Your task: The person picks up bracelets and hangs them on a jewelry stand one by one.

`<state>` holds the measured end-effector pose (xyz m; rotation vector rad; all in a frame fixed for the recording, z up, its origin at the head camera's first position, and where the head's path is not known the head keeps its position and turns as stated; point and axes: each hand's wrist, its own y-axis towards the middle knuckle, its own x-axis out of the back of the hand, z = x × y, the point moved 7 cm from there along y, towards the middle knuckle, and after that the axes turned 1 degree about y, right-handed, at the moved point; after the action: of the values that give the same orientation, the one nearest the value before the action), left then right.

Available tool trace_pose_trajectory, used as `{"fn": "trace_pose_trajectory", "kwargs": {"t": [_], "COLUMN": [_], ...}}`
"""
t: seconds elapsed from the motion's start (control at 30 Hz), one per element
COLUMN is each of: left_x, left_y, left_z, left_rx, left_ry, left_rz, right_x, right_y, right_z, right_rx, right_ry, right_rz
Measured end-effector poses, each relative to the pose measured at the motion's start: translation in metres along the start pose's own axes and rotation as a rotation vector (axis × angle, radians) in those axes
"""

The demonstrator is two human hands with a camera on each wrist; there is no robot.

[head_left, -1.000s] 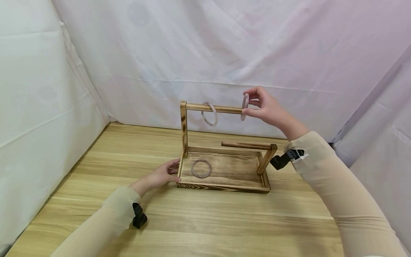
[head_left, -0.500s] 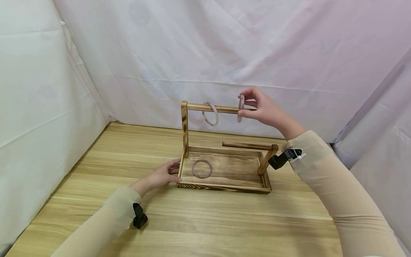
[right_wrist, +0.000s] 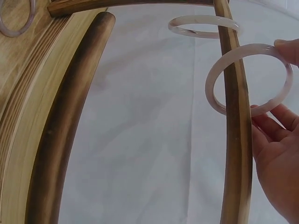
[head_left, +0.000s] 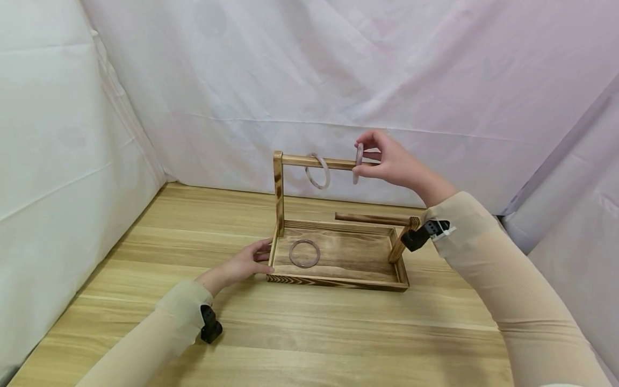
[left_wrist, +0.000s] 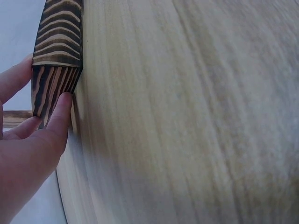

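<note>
My right hand pinches a pale mauve bangle between thumb and fingers, up at the rack's upper bar. That bar passes through the bangle in the right wrist view. Farther left on the same bar hangs another pale bangle. A third bangle lies flat in the left part of the wooden tray that forms the rack's base. At the tray's left end, my left hand holds the near corner, thumb on the rim and fingers against the outer end wall.
A lower dark bar juts left from a short post at the tray's right end. The upper bar stands on a tall post at the left. White curtains surround the wood-grain table.
The right hand has moved a little left along the upper bar with its bangle. The left hand stays at the tray's corner, and the other two bangles keep their places.
</note>
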<state>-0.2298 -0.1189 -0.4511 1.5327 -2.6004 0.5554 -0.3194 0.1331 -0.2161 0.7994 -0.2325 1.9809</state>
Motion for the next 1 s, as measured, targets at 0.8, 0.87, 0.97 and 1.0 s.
{"fn": "trace_pose_trajectory", "kwargs": {"t": [0.8, 0.87, 0.97, 1.0], "left_x": [0.001, 0.001, 0.001, 0.0], "left_y": [0.001, 0.001, 0.001, 0.0], "left_z": [0.001, 0.001, 0.001, 0.001], "left_rx": [-0.012, -0.009, -0.001, 0.001], "left_ry": [-0.007, -0.006, -0.001, 0.005], "left_rz": [-0.01, -0.008, -0.011, -0.011], "right_x": [-0.013, -0.013, -0.013, -0.013], "right_y": [0.011, 0.012, 0.012, 0.012], "right_z": [0.011, 0.01, 0.008, 0.008], "right_rx": [0.035, 0.027, 0.019, 0.018], "right_ry": [-0.11, -0.123, -0.146, -0.154], "right_rz": [0.059, 0.061, 0.066, 0.066]}}
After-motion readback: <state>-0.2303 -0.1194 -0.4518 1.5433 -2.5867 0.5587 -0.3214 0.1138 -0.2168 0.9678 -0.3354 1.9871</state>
